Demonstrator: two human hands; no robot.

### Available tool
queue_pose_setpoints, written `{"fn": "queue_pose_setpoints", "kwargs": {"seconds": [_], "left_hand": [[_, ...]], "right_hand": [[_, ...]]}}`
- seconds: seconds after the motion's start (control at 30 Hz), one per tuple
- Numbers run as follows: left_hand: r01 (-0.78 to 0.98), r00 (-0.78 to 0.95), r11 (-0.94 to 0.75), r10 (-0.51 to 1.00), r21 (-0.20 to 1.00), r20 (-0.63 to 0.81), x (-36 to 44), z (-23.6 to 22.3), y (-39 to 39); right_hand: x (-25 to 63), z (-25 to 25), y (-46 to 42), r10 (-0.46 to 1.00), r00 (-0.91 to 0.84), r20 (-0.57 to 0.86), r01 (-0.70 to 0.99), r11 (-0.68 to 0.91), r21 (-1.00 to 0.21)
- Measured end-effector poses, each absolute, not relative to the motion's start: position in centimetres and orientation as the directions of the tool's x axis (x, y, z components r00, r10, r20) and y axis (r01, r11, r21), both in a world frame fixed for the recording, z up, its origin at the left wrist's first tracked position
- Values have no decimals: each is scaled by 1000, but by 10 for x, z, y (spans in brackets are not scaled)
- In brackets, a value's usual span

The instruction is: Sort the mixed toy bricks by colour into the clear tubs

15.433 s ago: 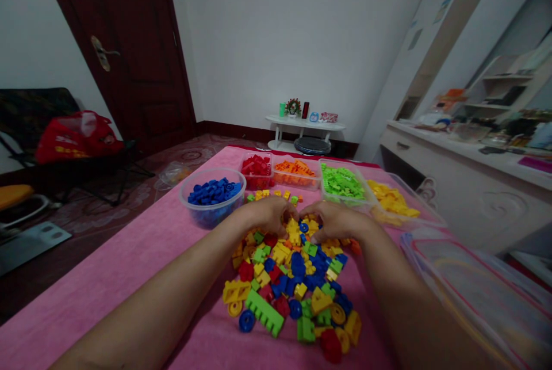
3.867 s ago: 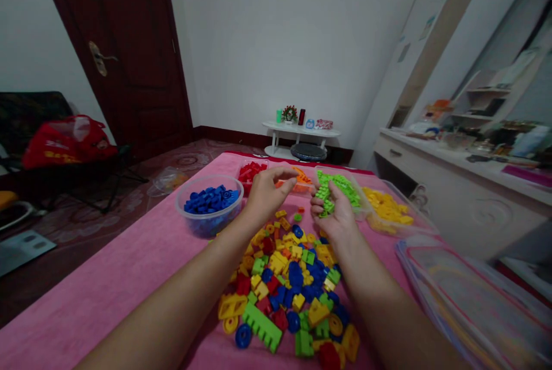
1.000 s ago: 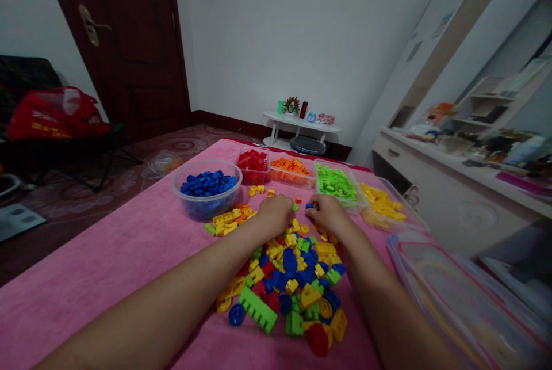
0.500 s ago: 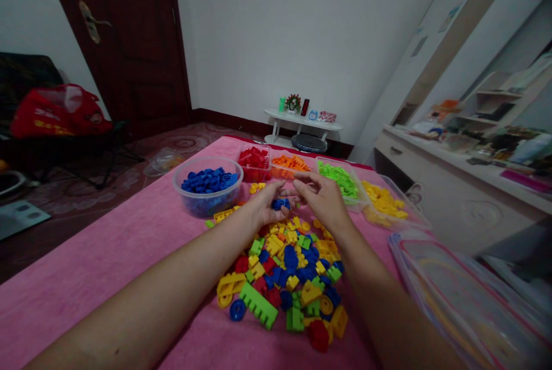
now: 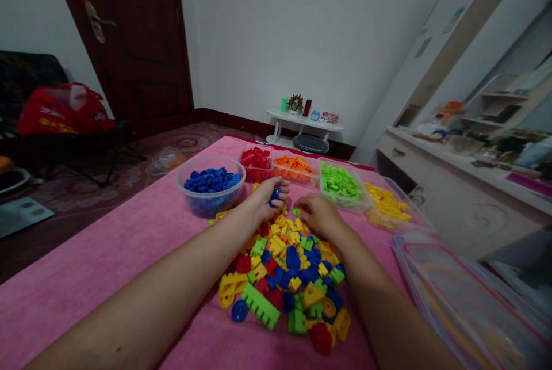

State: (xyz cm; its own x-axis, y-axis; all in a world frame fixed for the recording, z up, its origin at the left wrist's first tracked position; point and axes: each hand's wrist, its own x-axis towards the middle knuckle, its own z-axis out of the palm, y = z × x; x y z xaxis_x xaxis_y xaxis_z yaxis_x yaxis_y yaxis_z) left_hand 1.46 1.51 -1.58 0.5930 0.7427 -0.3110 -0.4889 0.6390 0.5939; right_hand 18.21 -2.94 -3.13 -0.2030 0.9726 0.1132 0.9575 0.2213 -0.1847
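My left hand point(image 5: 269, 197) is above the far left side of a mixed pile of toy building blocks point(image 5: 293, 260), its fingers curled around blue blocks point(image 5: 275, 198); how many is hidden. To its right, my right hand point(image 5: 321, 214) reaches down to the pile's far edge, palm downward. Its bent fingertips are at a small round green piece point(image 5: 296, 211) and appear to pinch it. Yellow, green, blue and red blocks lie loose between my forearms, among them a long green block point(image 5: 260, 306) and a blue wheel point(image 5: 239, 311).
Behind the pile stand a round tub of blue blocks point(image 5: 211, 180) and boxes of red point(image 5: 256, 158), orange point(image 5: 294, 165), green point(image 5: 340, 182) and yellow blocks point(image 5: 388, 204). Clear plastic lids point(image 5: 457, 289) lie at the right. Pink cloth point(image 5: 129, 243) covers the table.
My hands have moved apart. The left has shifted slightly up and left, still holding blue; the right has dropped from beside it to the green piece. The view has shifted slightly.
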Motion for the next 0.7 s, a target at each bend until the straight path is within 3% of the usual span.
{"fn": "queue_pose_setpoints", "kwargs": {"seconds": [0.2,0.4,0.5,0.6,0.7], "left_hand": [[-504,574,623,759,598,-307,13,-11,16],[-520,553,607,775,600,-306,10,-6,16],[-515,553,605,776,607,-303,9,-7,17],[-508,549,602,777,616,-306,8,-8,20],[-498,545,597,779,628,-308,7,-8,20]], "right_hand": [[188,-17,-35,995,-99,-9,971,95,-220],[189,17,-22,984,-175,-33,914,150,-377],[182,37,-4,971,-52,232,896,148,-418],[176,49,6,847,110,520,864,177,-472],[176,41,0,861,40,507,862,227,-453]]}}
